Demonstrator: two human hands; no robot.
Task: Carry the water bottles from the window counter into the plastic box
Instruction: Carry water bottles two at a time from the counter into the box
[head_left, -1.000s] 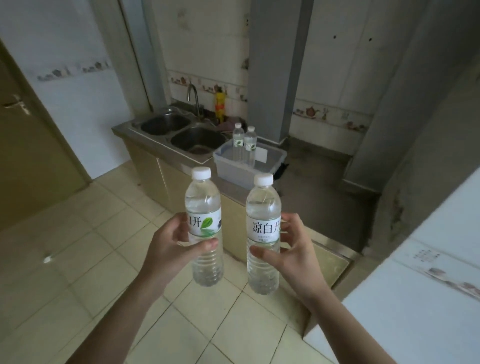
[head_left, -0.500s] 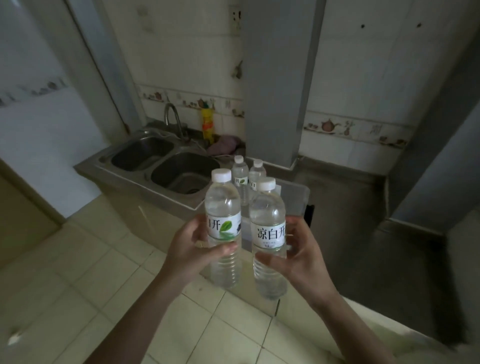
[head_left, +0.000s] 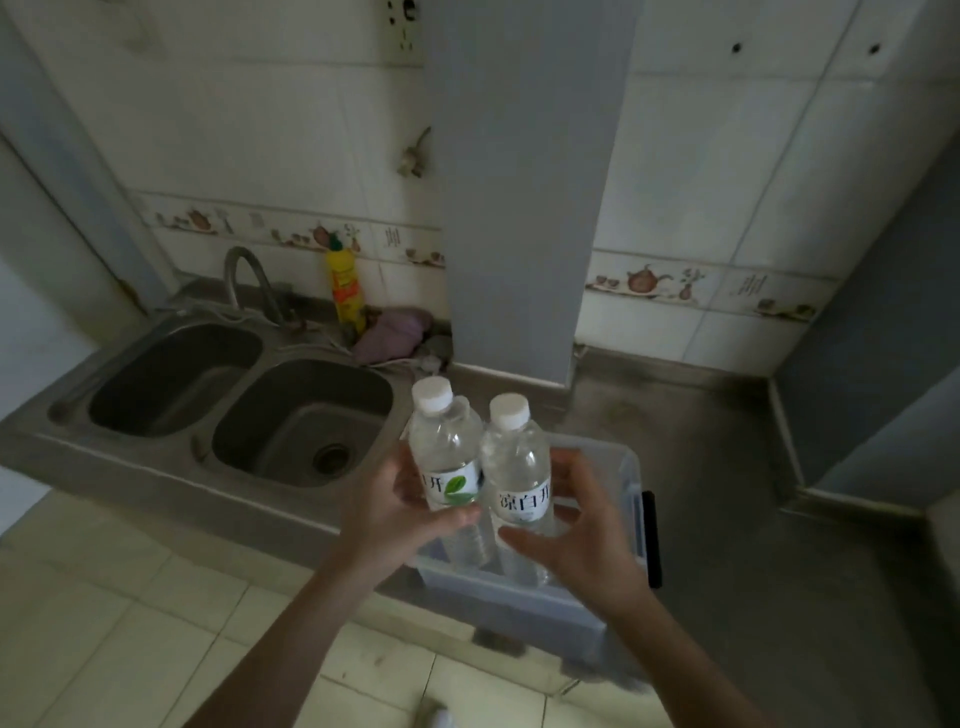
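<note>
I hold two clear water bottles with white caps upright, side by side over the translucent plastic box (head_left: 626, 467). My left hand (head_left: 384, 512) grips the left water bottle (head_left: 445, 449), whose label shows a green leaf. My right hand (head_left: 582, 540) grips the right water bottle (head_left: 515, 457), with dark characters on its label. The bottles' lower ends sit inside the box's opening. The box stands on the steel counter at its front edge, right of the sink. The bottles seen in the box earlier are hidden behind the two I hold.
A double steel sink (head_left: 244, 410) with a curved tap (head_left: 249, 280) lies left of the box. A yellow detergent bottle (head_left: 347, 291) and a purple cloth (head_left: 392, 332) sit behind it. A grey pillar (head_left: 519, 208) rises behind the box. Counter (head_left: 727, 467) stretches right; tiled floor (head_left: 130, 623) below.
I have walked up to the counter. Both bottles have come closer together and moved down over the box, with their bases now inside its opening.
</note>
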